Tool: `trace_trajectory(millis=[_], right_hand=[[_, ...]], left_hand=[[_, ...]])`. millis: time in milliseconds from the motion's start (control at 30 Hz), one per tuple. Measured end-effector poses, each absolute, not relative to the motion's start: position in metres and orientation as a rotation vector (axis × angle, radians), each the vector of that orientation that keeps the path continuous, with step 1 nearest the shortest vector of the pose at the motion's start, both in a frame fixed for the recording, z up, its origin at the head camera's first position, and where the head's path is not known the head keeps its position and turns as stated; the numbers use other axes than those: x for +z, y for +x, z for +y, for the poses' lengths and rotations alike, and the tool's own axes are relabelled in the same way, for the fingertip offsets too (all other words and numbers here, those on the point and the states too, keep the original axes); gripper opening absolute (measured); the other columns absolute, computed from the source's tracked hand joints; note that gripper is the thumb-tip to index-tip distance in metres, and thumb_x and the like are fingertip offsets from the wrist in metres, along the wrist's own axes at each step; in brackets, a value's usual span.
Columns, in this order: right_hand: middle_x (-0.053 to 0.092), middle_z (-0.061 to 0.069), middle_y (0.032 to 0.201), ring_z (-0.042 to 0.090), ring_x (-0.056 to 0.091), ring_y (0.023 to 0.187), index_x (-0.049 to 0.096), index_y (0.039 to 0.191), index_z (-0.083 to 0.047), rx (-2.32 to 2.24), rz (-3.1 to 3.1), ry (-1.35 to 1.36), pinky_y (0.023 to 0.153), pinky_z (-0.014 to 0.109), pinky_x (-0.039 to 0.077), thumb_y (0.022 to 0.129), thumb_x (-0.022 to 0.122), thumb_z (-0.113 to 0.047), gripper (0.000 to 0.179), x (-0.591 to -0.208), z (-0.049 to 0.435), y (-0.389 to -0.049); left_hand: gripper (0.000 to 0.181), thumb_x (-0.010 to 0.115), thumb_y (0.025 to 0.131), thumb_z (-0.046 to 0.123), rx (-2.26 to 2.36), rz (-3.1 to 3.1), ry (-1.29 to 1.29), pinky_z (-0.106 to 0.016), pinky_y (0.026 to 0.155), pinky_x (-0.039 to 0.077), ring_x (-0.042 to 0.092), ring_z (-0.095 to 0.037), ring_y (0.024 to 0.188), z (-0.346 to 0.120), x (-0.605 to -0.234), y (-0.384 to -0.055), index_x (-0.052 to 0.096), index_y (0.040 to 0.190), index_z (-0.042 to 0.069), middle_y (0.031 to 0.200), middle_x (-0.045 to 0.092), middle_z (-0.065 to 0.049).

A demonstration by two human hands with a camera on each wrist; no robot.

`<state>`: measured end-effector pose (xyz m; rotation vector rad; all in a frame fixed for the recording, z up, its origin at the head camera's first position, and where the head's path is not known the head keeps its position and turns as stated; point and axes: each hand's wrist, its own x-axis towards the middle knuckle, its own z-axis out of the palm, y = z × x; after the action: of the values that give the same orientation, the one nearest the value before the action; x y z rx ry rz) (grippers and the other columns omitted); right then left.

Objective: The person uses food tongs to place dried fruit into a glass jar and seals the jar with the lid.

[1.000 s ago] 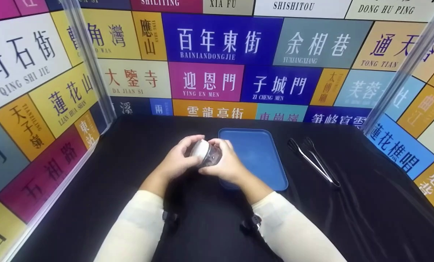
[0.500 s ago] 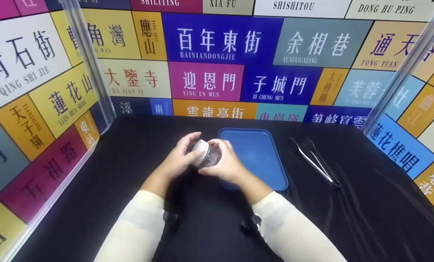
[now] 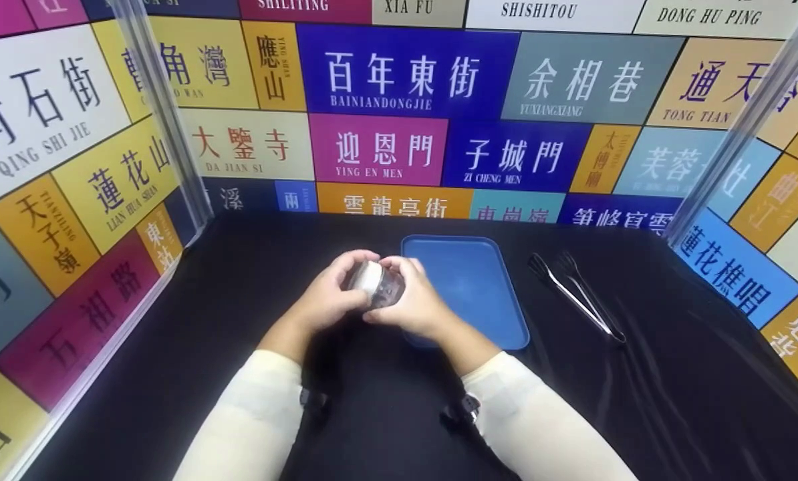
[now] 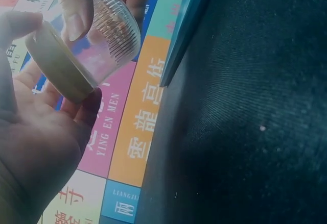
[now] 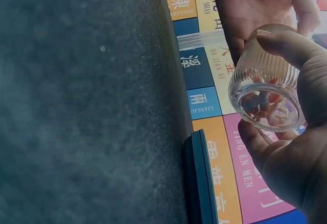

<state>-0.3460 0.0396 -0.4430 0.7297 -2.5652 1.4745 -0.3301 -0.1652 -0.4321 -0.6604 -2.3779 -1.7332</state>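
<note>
A clear ribbed glass jar [image 3: 390, 288] with a pale lid [image 3: 370, 276] is held tilted above the black cloth, its lid toward the left. My left hand [image 3: 329, 292] grips the lid, thumb on the near side and fingers over the far side. My right hand [image 3: 418, 298] holds the glass body, its thumb and fingers curled round it. In the left wrist view the lid [image 4: 60, 65] sits on the jar [image 4: 113, 32]. Through the base of the jar [image 5: 266, 101], in the right wrist view, reddish-brown patches show; what they are I cannot tell.
A blue tray [image 3: 469, 284] lies on the black cloth [image 3: 372, 414], just right of my hands and partly behind my right wrist. Farther right are metal tongs [image 3: 583, 300] with black heads, spread apart. Walls with coloured sign panels [image 3: 406, 70] enclose the back and sides.
Half a second ago my left fingers were lifted more off the lid; now they are wrapped closer round it. The right hand has barely shifted on the jar.
</note>
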Motion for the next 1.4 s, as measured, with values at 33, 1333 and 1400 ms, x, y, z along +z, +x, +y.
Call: trace_trajectory(millis=[33,1333,1400], right_hand=[[0.051,0.010,0.144,0.027,0.054,0.128,0.056,0.145,-0.014,1.470,-2.569,0.734,0.113,0.043,0.047,0.061,0.102,-0.029,0.097,-0.4432,0.0394,-0.3460],[0.055,0.010,0.144,0.027,0.057,0.127,0.059,0.145,-0.013,1.527,-2.549,0.722,0.112,0.044,0.049,0.062,0.102,-0.031,0.095,-0.4428,0.0384,-0.3456],[0.055,0.010,0.143,0.027,0.056,0.127,0.059,0.145,-0.014,1.552,-2.540,0.710,0.113,0.044,0.049,0.064,0.101,-0.030,0.093,-0.4422,0.0387,-0.3458]], left_hand=[[0.060,0.070,0.077,0.001,-1.749,-2.343,-0.700,-0.044,0.106,0.047,0.058,-0.027,0.123,-0.1654,-0.4325,-0.3307,0.064,0.136,0.011,0.140,0.064,-0.010],[0.060,0.060,0.071,-0.016,-1.906,-2.109,-0.874,-0.035,0.110,0.047,0.058,-0.027,0.129,-0.1674,-0.4379,-0.3345,0.065,0.129,-0.002,0.141,0.062,-0.021],[0.072,0.058,0.071,-0.015,-1.953,-2.114,-0.854,-0.033,0.109,0.047,0.056,-0.029,0.131,-0.1672,-0.4371,-0.3342,0.060,0.141,-0.001,0.147,0.060,-0.021]])
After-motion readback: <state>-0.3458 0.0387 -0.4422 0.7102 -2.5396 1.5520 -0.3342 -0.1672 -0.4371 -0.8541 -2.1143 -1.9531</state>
